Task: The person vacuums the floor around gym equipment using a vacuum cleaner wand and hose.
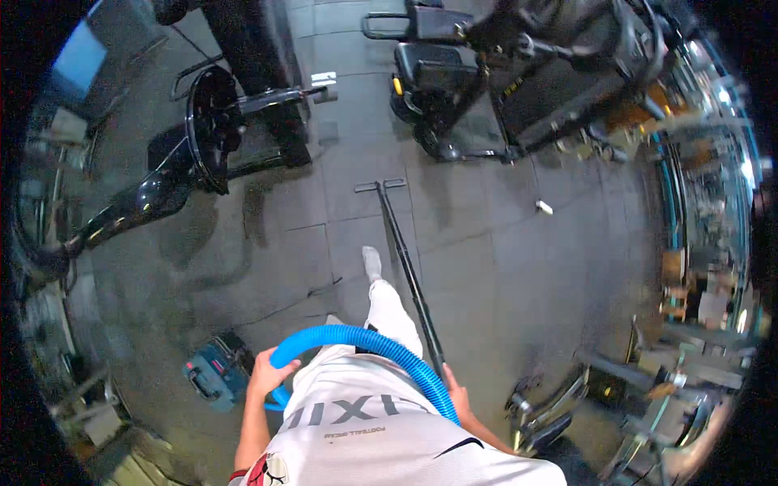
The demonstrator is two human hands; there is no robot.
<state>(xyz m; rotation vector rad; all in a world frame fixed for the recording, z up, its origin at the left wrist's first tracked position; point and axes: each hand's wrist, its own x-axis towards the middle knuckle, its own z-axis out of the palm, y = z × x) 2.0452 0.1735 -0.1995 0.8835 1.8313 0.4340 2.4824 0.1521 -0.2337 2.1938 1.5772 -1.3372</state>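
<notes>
My left hand (267,372) is closed around a ribbed blue vacuum hose (340,335), which arches across the front of my shirt. At my right side, my right hand (456,392) grips the upper end of a long black vacuum wand (413,282); part of that hand is hidden behind the hose. The wand reaches forward to a flat floor nozzle (380,184) resting on the dark tiled floor. A blue-grey vacuum cleaner body (217,376) stands on the floor beside my left hand, with the hose running towards it.
Black exercise machines stand ahead at left (213,127) and right (450,67). A small white object (544,208) lies on the floor to the right. A thin dark cord (285,310) runs over the tiles at left. More equipment (547,413) stands at lower right.
</notes>
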